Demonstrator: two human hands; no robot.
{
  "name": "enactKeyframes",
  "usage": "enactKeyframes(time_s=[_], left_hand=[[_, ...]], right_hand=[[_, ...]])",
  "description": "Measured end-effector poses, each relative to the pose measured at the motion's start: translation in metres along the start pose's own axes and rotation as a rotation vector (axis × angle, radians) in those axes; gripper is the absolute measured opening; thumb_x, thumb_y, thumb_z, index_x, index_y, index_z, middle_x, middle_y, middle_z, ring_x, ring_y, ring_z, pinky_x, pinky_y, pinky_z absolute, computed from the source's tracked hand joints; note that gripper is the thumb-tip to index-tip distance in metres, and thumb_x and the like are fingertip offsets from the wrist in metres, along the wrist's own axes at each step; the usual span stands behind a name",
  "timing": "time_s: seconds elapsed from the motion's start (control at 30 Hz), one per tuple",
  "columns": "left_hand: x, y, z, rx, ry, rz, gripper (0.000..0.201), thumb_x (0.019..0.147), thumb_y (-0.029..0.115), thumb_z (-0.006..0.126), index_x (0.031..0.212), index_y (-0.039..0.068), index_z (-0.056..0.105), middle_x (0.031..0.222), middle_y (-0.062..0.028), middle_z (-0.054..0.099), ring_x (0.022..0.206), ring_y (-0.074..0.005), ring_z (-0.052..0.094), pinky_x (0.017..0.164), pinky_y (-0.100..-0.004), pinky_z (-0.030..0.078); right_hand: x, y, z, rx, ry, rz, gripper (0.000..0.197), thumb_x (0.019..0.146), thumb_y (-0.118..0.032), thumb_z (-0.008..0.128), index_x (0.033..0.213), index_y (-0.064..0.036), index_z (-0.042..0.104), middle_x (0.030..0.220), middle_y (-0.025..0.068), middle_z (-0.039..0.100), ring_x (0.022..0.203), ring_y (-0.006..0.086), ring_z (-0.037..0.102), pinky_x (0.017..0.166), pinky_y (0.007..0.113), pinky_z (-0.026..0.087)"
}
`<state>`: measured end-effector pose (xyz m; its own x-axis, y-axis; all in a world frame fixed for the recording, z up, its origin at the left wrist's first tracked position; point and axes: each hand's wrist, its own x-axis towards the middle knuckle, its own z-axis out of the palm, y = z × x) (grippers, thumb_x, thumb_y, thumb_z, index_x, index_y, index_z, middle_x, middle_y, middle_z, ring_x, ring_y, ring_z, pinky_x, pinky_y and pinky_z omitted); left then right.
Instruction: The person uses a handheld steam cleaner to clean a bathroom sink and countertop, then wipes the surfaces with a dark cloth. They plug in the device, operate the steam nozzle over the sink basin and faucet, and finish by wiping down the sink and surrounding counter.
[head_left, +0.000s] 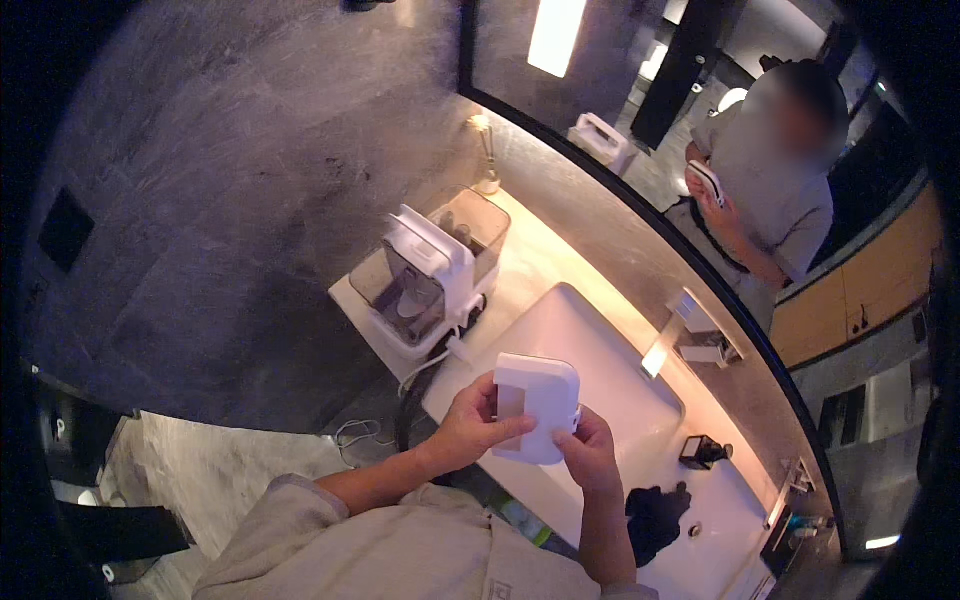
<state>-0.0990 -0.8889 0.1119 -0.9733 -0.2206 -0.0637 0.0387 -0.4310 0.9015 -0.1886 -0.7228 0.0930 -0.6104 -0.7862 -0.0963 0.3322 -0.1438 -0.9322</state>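
Over the near edge of the white sink [585, 320], both hands hold a flat white plastic cover [553, 395] with rounded corners. Toward its left side is a rectangular beige area, which may be a window or a panel. My left hand [474, 425] grips the left edge, thumb laid across the face. At the lower right corner, my right hand [590, 452] pinches the cover with the thumb in front. The fingers behind it are partly hidden. To the left on the counter stands a white appliance [432, 245] with smoky see-through tanks and a cord.
A reed diffuser [488, 170] stands in the far corner by the wall. Right of the sink are a black square bottle [703, 452] and a crumpled black cloth [655, 520]. A faucet [660, 352] reaches over the basin. The long mirror [620, 85] hangs behind the counter.
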Motion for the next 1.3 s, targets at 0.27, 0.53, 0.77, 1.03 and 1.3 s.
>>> enactKeyframes(time_s=[0.27,0.53,0.77,1.03,1.3], left_hand=[[0.033,0.073,-0.090,0.236,0.107,0.108,0.047,0.076,0.009,0.066,0.118,0.002,0.046,0.104,-0.0071,0.057,0.092,-0.0133,0.055,0.078,-0.0282,0.047],[0.044,0.109,-0.137,0.299,0.114,0.121,0.039,0.082,0.006,0.056,0.119,0.001,0.046,0.108,-0.0080,0.054,0.092,-0.0147,0.055,0.081,-0.0277,0.046],[0.050,0.085,-0.221,0.446,0.638,0.386,0.026,0.086,0.011,0.049,0.111,0.003,0.051,0.100,-0.0050,0.057,0.085,-0.0123,0.056,0.071,-0.0243,0.046],[0.013,0.073,-0.176,0.211,0.575,0.152,0.031,0.089,0.016,0.046,0.115,0.000,0.048,0.103,-0.0052,0.052,0.085,-0.0095,0.049,0.071,-0.0239,0.043],[0.018,0.110,-0.199,0.667,0.224,0.062,0.055,0.063,0.006,0.071,0.115,0.005,0.051,0.106,-0.0045,0.054,0.090,-0.0120,0.051,0.076,-0.0259,0.044]], right_hand=[[0.088,-0.002,0.081,0.181,0.053,0.083,0.043,0.082,-0.004,0.056,0.121,-0.0018,0.040,0.098,0.0105,0.057,0.092,0.0158,0.055,0.079,0.029,0.046],[0.185,-0.049,0.085,0.199,0.128,-0.070,0.044,0.085,-0.019,0.055,0.120,0.0046,0.042,0.101,0.0099,0.057,0.092,0.0141,0.054,0.081,0.026,0.044],[0.218,-0.065,0.080,-0.024,0.053,-0.045,0.043,0.081,-0.018,0.060,0.116,0.0043,0.047,0.099,0.0105,0.059,0.086,0.0141,0.057,0.077,0.027,0.047],[0.179,0.041,0.169,0.328,0.318,0.014,0.033,0.088,-0.014,0.050,0.117,0.0015,0.042,0.094,0.0073,0.057,0.080,0.0107,0.054,0.071,0.024,0.045],[0.153,0.053,0.183,0.288,0.250,0.113,0.028,0.086,-0.013,0.055,0.107,0.0001,0.044,0.094,0.0097,0.059,0.081,0.0133,0.058,0.070,0.026,0.049]])
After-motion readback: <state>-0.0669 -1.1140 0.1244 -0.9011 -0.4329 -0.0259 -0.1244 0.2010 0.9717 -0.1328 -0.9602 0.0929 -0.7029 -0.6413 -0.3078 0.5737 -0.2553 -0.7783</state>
